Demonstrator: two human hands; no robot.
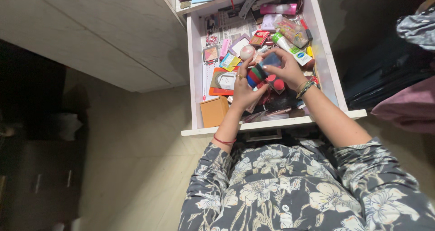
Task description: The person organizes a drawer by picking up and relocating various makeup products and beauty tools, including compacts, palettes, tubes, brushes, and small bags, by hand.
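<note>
Both hands work over an open white drawer [195, 77] crammed with cosmetics. The left hand [244, 91] is closed around a stack of round coloured discs [256, 74], red, green and dark ones set side by side in a row, perhaps small pots or bangles; which, I cannot tell. The right hand [285, 67] pinches a small bluish translucent piece [271, 59] between thumb and fingertips, held right at the top end of the stack, touching or nearly so. My reading is that the step in hand is handling this stack, fitting or lifting its end piece; the move at the stack's end seems to call for a steady left grip so the row stays aligned while the right fingertips work.

The stack sits above the middle of the drawer, lifted off the clutter. Just beside it to the left lies a pale pink egg-shaped item [247, 52]; further left a small compact with a pink pan [210, 53] and an orange packet [222, 82]. A brown cardboard box [214, 111] stands at the front left corner. To the right of the hands lies a white tube with a green cap [290, 47], and at the back a pink tube [278, 8]. Red round lids [276, 82] lie beneath the hands. The crowding leaves little bare drawer floor for setting anything down, and loose pieces could slip among the clutter
</note>
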